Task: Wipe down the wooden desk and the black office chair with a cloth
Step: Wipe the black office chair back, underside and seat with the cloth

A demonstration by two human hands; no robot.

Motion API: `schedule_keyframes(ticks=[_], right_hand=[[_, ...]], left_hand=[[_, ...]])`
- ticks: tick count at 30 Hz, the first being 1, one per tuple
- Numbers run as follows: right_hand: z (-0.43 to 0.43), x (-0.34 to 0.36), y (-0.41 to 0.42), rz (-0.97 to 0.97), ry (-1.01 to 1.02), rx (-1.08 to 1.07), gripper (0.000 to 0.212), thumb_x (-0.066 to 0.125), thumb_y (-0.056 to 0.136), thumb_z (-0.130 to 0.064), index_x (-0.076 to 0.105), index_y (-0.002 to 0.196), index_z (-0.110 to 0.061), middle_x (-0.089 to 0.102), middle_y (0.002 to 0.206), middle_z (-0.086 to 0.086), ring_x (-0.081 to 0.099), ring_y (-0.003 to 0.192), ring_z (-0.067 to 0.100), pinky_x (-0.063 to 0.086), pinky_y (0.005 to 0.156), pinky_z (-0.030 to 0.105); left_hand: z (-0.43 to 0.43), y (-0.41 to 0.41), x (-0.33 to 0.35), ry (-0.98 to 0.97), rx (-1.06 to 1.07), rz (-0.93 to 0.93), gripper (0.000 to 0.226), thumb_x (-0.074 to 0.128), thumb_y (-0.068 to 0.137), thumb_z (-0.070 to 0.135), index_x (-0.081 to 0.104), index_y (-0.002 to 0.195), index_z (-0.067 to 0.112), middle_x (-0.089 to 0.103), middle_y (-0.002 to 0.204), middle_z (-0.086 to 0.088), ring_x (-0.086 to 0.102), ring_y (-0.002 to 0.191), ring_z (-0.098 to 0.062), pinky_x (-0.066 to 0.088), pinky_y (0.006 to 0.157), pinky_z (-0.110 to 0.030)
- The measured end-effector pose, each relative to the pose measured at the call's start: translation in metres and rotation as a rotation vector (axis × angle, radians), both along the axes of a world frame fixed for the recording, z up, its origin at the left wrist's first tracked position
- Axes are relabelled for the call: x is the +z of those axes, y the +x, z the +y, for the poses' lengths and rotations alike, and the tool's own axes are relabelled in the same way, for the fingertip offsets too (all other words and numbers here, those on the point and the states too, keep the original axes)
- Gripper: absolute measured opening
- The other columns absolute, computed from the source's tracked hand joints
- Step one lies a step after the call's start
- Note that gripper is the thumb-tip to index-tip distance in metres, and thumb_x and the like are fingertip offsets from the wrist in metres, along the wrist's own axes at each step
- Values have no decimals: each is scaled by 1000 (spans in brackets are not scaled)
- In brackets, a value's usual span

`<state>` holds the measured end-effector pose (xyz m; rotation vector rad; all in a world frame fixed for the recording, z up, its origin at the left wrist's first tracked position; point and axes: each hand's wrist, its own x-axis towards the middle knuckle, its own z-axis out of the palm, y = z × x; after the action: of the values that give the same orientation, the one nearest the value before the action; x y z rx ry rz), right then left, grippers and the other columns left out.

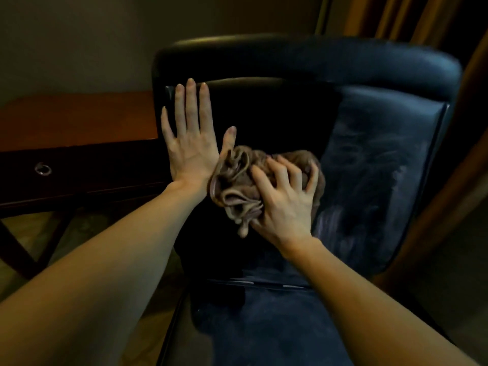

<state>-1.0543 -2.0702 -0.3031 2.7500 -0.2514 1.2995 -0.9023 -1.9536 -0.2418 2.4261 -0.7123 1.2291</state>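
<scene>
Cloth [264, 180] under right hand [285, 199]

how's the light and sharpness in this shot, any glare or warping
Head view: dim, warm light; the chair back's left half falls into near-black shadow, its right half catches a pale bluish sheen with streaks. The cloth and right hand are slightly soft; the left hand is sharper. Wide-angle bending stretches the forearms and desk edge.

Both bare forearms reached forward from the bottom corners, converging toward the middle. The left hand [188, 143] lay flat and pressing, palm down — fingers straight and together, thumb splayed toward the other hand. The right hand [286, 199] was clawed — fingers curled, spread, digging in.
</scene>
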Motion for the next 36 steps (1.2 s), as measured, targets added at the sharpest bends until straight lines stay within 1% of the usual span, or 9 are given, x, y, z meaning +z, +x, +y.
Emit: schedule_keyframes(ticks=[5,9,12,15,17,21,28,32,36], right_hand=[[-2,15,-23,115,-81,46,62,68,82,-58,64,134,-23,61,133,11,54,126,38,24,111,68],[-17,72,-36,-84,-210,169,52,69,89,-45,65,135,-20,65,129,13,61,110,38,39,101,59],[-29,128,-25,-172,-266,61,57,62,94,-52,56,144,-24,58,138,14,53,122,38,33,108,62],[-41,154,-7,24,-244,-88,70,55,88,-64,47,148,-30,49,145,14,42,133,41,20,114,70],[-45,140,4,152,-203,-97,75,53,85,-68,43,149,-31,45,146,15,37,136,42,11,116,72],[-29,78,11,-23,-68,-75,63,58,83,-66,60,134,-28,56,126,12,42,121,33,17,116,65],[2,-58,-8,6,-28,19,58,55,84,-64,69,121,-22,64,111,12,50,107,35,24,111,61],[5,-71,-17,73,-55,48,54,64,81,-59,67,121,-23,62,109,10,51,104,34,25,110,60],[-4,-48,-40,254,-149,170,57,63,83,-66,67,122,-24,61,108,7,55,100,34,26,107,59]], left_hand=[[1,0,-2,-14,-1,-26,82,26,103,60,7,165,11,8,173,-13,7,160,-31,14,126,-57],[3,-3,-2,-14,-11,-13,82,18,103,64,6,165,12,7,173,-12,7,160,-30,15,125,-58],[6,-3,-2,-54,-54,-27,80,27,105,61,10,165,12,9,173,-12,7,160,-29,14,125,-58],[5,-2,-6,-67,-55,-28,80,32,103,57,7,165,13,6,173,-10,5,160,-28,13,126,-58],[2,1,-8,-35,-25,-49,84,32,102,60,4,165,12,5,173,-10,4,160,-28,14,126,-57],[-2,4,-6,-46,8,-85,69,9,109,51,9,165,10,10,173,-11,10,160,-29,16,126,-56],[-5,2,-9,-83,-43,-72,72,29,106,48,11,165,11,10,173,-10,8,160,-28,13,127,-56],[-5,-1,-7,-77,-36,-56,73,28,106,49,9,165,11,9,173,-10,7,160,-28,12,127,-55],[-1,-3,-6,-78,-50,-42,75,31,105,50,8,165,12,8,173,-10,7,160,-28,13,127,-56]])
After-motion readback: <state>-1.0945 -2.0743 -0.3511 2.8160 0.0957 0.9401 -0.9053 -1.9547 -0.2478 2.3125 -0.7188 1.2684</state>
